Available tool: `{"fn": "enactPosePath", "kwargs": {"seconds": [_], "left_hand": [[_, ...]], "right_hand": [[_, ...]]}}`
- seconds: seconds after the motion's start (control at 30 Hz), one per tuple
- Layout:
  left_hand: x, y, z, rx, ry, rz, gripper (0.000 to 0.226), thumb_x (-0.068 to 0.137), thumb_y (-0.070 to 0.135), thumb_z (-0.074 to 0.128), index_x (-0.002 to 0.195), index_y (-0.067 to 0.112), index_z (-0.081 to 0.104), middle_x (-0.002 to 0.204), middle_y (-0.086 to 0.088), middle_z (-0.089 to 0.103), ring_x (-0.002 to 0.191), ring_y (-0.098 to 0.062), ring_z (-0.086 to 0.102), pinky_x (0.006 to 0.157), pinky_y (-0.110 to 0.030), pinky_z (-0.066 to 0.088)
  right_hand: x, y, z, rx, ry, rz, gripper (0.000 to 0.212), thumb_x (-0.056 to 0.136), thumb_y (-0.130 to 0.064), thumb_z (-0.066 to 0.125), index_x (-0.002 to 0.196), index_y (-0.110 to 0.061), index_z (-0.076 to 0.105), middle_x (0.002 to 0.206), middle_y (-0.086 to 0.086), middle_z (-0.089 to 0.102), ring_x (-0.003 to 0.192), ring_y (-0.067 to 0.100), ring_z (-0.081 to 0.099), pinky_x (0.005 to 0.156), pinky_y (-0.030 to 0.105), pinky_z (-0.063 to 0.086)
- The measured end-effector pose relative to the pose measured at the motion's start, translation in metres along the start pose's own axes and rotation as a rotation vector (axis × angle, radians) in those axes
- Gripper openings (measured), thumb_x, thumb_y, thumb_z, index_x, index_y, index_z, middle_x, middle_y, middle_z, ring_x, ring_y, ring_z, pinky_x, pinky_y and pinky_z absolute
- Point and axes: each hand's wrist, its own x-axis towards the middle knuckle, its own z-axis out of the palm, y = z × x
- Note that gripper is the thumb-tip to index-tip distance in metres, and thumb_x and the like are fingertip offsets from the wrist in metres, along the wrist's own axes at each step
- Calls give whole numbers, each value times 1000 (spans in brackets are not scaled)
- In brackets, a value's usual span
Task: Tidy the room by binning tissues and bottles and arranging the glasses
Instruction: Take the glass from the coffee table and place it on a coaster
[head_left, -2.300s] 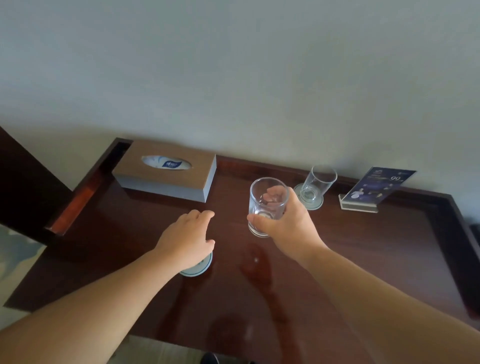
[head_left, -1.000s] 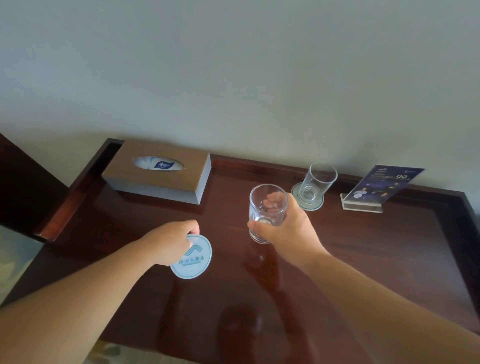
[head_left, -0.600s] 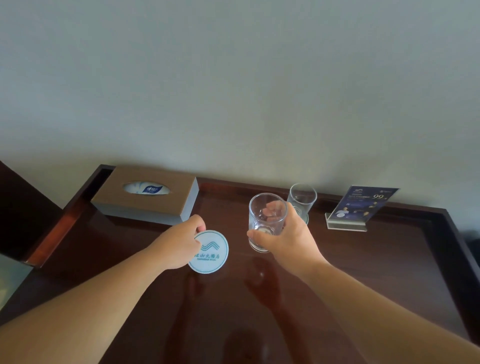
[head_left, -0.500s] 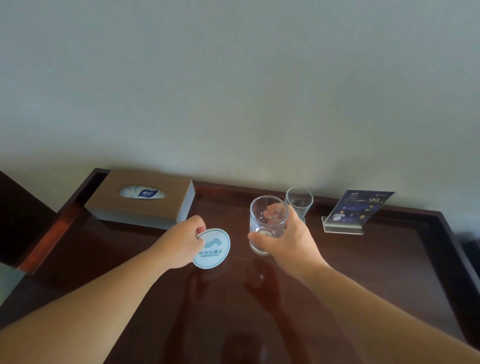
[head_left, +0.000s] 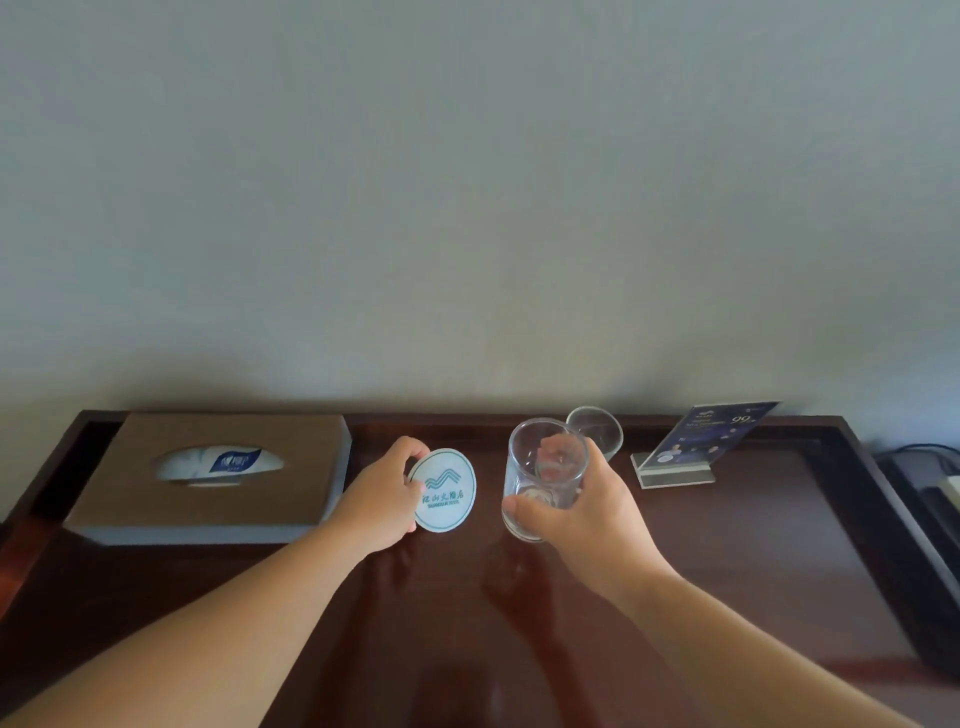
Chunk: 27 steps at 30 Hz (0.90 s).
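Observation:
My right hand (head_left: 582, 512) grips a clear empty glass (head_left: 543, 475), held upright just above the dark wooden desk (head_left: 753, 561). My left hand (head_left: 382, 499) pinches a round white coaster (head_left: 444, 491) with a teal wave logo by its left edge, tilted up off the desk, a short gap left of the glass. A second clear glass (head_left: 597, 431) stands behind the held one near the wall, partly hidden by it.
A brown tissue box (head_left: 218, 473) with a blue-and-white tissue pack showing lies at the back left. A dark blue card in a clear stand (head_left: 696, 447) sits at the back right. The desk has a raised rim; dark devices with a cable (head_left: 935, 488) lie beyond its right edge.
My left hand picked the coaster up off the desk and carried it back toward the wall, beside the glass. My right hand kept hold of the glass. The camera tilted upward.

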Motion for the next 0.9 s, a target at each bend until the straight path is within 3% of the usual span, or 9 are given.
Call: {"fn": "enactPosePath", "kwargs": {"seconds": [0.17, 0.27, 0.47, 0.53, 0.6, 0.77, 0.9], "left_hand": [[27, -4, 4, -168, -7, -38, 35, 90, 6, 44, 106, 35, 51, 83, -10, 64, 52, -15, 56, 48, -27, 47], [37, -5, 10, -194, -46, -51, 37, 89, 6, 46, 109, 37, 51, 83, -10, 65, 53, -14, 57, 46, -25, 47], [49, -12, 24, -171, 27, -123, 41, 86, 9, 50, 123, 27, 47, 82, -8, 65, 54, -18, 64, 47, -27, 51], [49, -15, 25, -79, 52, -127, 38, 84, 17, 55, 120, 25, 46, 92, -6, 64, 70, -24, 68, 60, -35, 57], [45, -14, 26, 155, 66, -74, 45, 81, 31, 60, 122, 24, 44, 109, -4, 54, 90, -27, 64, 73, -35, 53], [34, -11, 35, 427, 66, 97, 68, 70, 53, 69, 125, 27, 38, 117, 3, 37, 105, -23, 55, 75, -35, 51], [35, -10, 43, 465, 96, 95, 65, 71, 54, 70, 120, 25, 39, 118, 4, 36, 105, -23, 54, 73, -35, 50]], "right_hand": [[5, 0, 17, 29, 34, 29, 68, 50, -57, 76, 112, -41, 51, 110, -17, 64, 93, 1, 65, 83, 30, 54], [8, 3, 25, 46, 32, 45, 68, 49, -56, 76, 111, -42, 52, 109, -16, 66, 94, 2, 66, 89, 37, 54], [17, 7, 28, 39, 15, 47, 67, 50, -56, 77, 111, -44, 52, 111, -19, 65, 99, 2, 65, 92, 37, 53], [20, 9, 28, 37, 13, 48, 66, 51, -56, 78, 110, -44, 51, 111, -19, 65, 100, 4, 65, 92, 39, 53], [23, 11, 26, 28, 9, 46, 65, 51, -57, 77, 109, -45, 51, 111, -20, 64, 101, 4, 65, 92, 39, 53], [29, 13, 24, 32, -22, 41, 63, 52, -56, 77, 108, -45, 50, 109, -20, 65, 99, 6, 66, 88, 41, 54], [34, 15, 24, 31, -29, 31, 62, 53, -55, 77, 107, -47, 49, 109, -19, 65, 97, 7, 67, 85, 41, 56]]}}
